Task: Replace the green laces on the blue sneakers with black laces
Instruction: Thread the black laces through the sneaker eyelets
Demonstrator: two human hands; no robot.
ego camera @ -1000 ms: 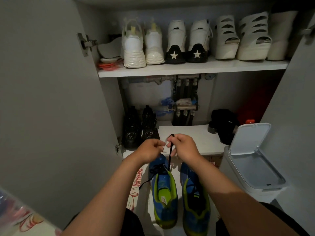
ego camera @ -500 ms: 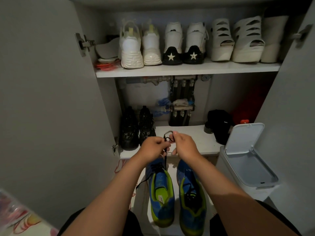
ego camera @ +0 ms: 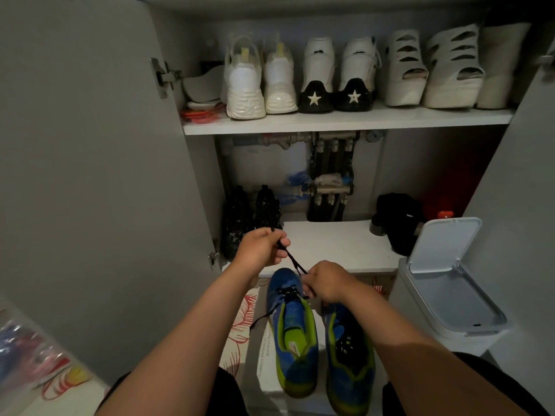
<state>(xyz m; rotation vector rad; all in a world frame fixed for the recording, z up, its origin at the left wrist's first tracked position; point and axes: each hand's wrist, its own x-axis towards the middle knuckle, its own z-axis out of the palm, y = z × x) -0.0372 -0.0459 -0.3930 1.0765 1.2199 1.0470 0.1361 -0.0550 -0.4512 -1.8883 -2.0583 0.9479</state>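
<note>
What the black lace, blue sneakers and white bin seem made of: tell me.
The thin black lace: likely woven textile, matte; loose end droops. The blue sneakers with lime-green lining: probably knit fabric; dull, textured. The white flip-lid bin: seemingly smooth plastic, slight sheen.

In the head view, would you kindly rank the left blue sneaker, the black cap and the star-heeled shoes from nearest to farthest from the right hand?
1. The blue sneaker, just beneath the right hand, which pinches its black lace.
2. The black cap, on the lower shelf, off to the right.
3. The star-heeled shoes, up on the top shelf.
</note>
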